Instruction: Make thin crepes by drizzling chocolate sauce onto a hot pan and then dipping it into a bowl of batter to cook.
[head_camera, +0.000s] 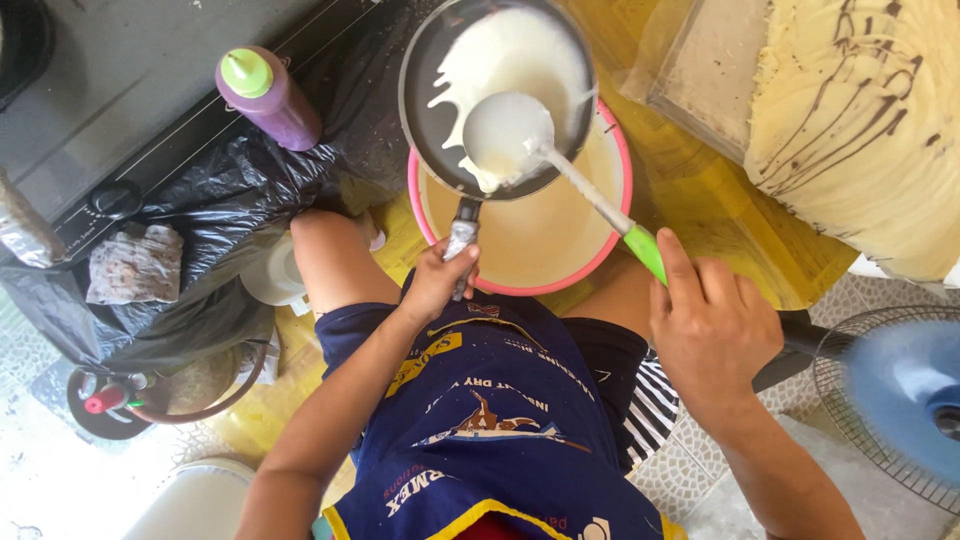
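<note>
Left hand (440, 275) clenched on pan (497, 95) handle; right hand (710, 325) clasping ladle (505, 135), its long handle slanting into the pan above the pink basin (610, 245).

floor: pale patterned tiles (690, 470) | yellow mat (700, 200) | fan (890, 400) | bright daylight
</note>
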